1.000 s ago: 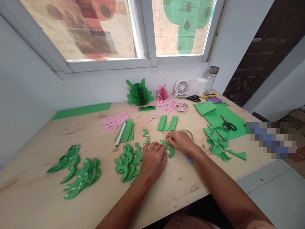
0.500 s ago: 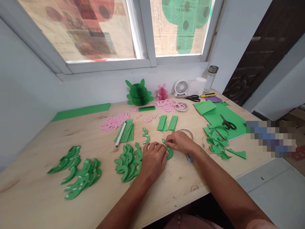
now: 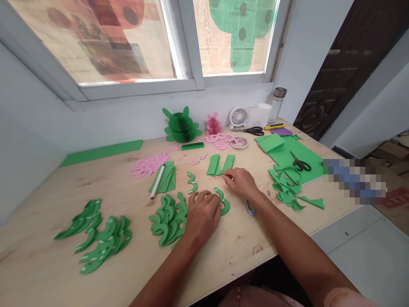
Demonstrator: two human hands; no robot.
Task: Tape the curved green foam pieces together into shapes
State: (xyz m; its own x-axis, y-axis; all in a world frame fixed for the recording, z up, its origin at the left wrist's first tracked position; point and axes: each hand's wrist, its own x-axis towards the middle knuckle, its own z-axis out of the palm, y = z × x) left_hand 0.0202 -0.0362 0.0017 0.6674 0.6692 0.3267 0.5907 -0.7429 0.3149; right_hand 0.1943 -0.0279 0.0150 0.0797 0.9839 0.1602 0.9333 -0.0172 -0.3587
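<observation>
My left hand (image 3: 204,209) rests on the table with bent fingers, its fingertips on the left edge of a curved green paper cutout (image 3: 225,206). White patches show on that cutout. My right hand (image 3: 240,182) is just above and right of it, thumb and fingers pinched together; what they hold is too small to make out. Beneath the right wrist a blue-grey curved object (image 3: 250,208) is partly hidden. A heap of scalloped green cutouts (image 3: 168,219) lies left of my left hand. Another green cutout (image 3: 192,182) with white patches lies just beyond it.
Farther left are piles of patched green cutouts (image 3: 108,241). A white marker (image 3: 157,182) lies on green strips, near pink cutouts (image 3: 150,164). On the right are green scraps (image 3: 284,183) and scissors (image 3: 300,162). Honeycomb paper figures (image 3: 182,127) and a small fan (image 3: 238,117) stand behind.
My right hand has lifted away from the green cutout's upper tip, leaving a gap. My left hand stays at the cutout's edge. The whole view has shifted slightly.
</observation>
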